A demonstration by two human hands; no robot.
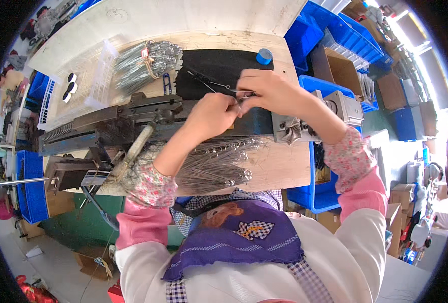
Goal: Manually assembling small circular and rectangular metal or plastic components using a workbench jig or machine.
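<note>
Over the bench's long metal machine (pixel 143 113), both of my hands are close together, fingertips nearly touching. My left hand (pixel 215 113) is closed, its thumb and forefinger pinching a thin metal wire (pixel 209 88). My right hand (pixel 268 90) is closed too, pinching thin wire beside a small loop (pixel 228 87); the fingers hide most of what is between them. Behind the hands lies a black mat (pixel 211 60), with a thin dark-handled piece (pixel 197 77) on it. A bundle of looped wires (pixel 216 164) rests on the wood in front of the machine.
A tied bundle of wires (pixel 150 63) lies at the back left, next to a white plastic basket (pixel 90 81). A blue round cap (pixel 264 56) stands on the mat's right corner. A metal fixture (pixel 289 130) sits right of my hands. Blue bins (pixel 304 199) flank the bench.
</note>
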